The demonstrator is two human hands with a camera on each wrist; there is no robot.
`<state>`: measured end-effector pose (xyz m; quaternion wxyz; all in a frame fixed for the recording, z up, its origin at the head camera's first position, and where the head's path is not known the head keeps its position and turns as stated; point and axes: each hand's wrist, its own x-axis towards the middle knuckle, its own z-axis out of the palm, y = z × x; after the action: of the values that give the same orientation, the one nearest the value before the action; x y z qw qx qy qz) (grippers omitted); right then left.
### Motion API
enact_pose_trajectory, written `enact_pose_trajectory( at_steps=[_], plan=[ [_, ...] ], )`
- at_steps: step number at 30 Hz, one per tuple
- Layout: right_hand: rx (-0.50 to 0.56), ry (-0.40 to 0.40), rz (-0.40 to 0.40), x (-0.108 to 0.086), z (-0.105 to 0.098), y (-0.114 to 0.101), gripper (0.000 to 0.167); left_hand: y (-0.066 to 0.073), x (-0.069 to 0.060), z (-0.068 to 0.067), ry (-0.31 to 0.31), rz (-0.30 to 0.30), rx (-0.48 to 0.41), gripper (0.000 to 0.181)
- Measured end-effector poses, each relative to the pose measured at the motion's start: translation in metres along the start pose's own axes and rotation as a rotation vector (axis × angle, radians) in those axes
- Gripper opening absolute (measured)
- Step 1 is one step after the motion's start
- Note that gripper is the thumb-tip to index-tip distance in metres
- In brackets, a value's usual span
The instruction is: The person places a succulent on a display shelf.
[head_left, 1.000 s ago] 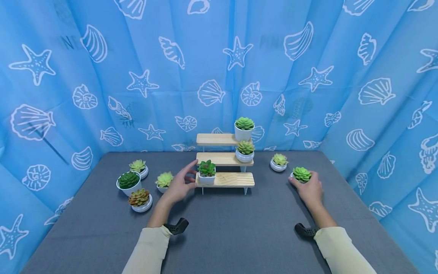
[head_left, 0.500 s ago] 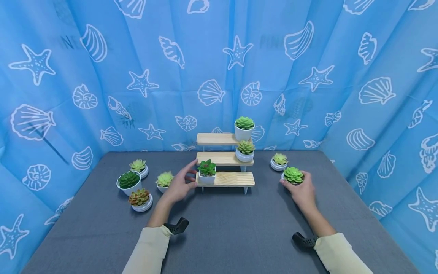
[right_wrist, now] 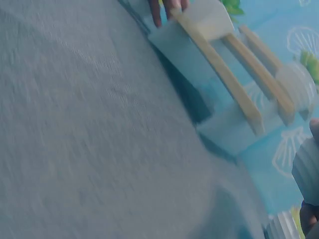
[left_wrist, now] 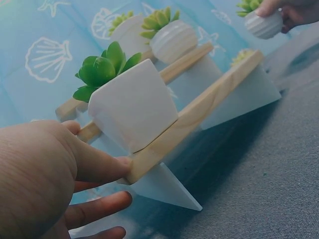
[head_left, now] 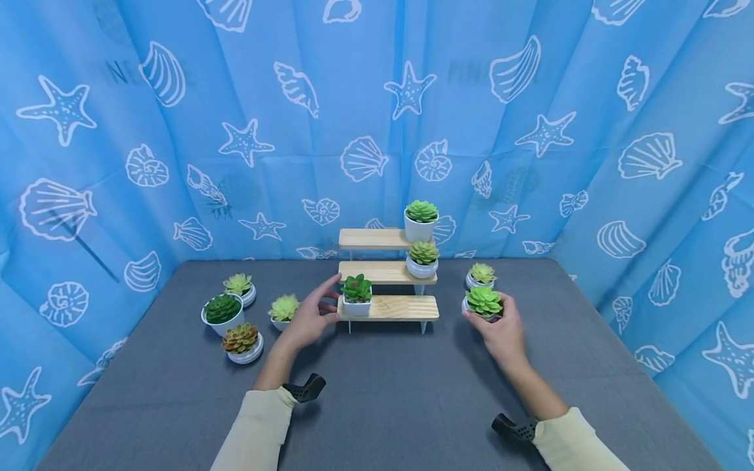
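Observation:
My right hand [head_left: 506,337] grips a small potted succulent [head_left: 484,303] with bright green leaves, above the table right of the stand. Its ribbed white pot [left_wrist: 263,26] shows at the top right of the left wrist view. At the left end of a three-step wooden stand [head_left: 406,307] is my left hand [head_left: 306,319]. Its thumb touches the end of the lowest board [left_wrist: 184,129] in the left wrist view, with the other fingers spread. On that board, beside the thumb, sits a dark green succulent in a square white pot [head_left: 357,294].
Two potted succulents stand at the right ends of the top step [head_left: 419,222] and middle step [head_left: 422,260]. A pale succulent [head_left: 481,275] sits behind my right hand. Several more, including a reddish one [head_left: 241,343], stand on the grey cloth at left. A blue curtain [head_left: 377,98] hangs behind.
My right hand has carried the bright green succulent leftward toward the stand, now in front of the pale succulent. My left hand has stayed at the stand's left end.

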<state>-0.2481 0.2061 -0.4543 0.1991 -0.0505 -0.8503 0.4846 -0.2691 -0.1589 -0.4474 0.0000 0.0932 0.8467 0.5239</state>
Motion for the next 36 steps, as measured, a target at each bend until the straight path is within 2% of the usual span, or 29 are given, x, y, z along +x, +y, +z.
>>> enact_pose_trajectory(
  at_steps=[16, 24, 27, 31, 36],
  plan=[
    [0.136, -0.066, -0.114, -0.015, 0.034, -0.022, 0.064, 0.001, 0.000, 0.000, 0.002, -0.009, -0.003, 0.081],
    [0.169, -0.064, -0.107, -0.016, 0.050, -0.026, 0.065, 0.000, 0.000, 0.001, 0.000, -0.004, -0.001, 0.080],
    [0.143, -0.064, -0.104, -0.014, 0.053, -0.027, 0.065, 0.000, 0.000, 0.001, -0.003, -0.011, -0.007, 0.080],
    [0.043, -0.077, -0.107, -0.012, 0.055, -0.030, 0.067, 0.000, 0.000, 0.001, -0.002, -0.009, -0.004, 0.080],
    [-0.024, -0.083, -0.165, -0.011, 0.059, -0.036, 0.066, 0.000, 0.000, 0.001, -0.001, -0.015, -0.004, 0.081]
  ],
)
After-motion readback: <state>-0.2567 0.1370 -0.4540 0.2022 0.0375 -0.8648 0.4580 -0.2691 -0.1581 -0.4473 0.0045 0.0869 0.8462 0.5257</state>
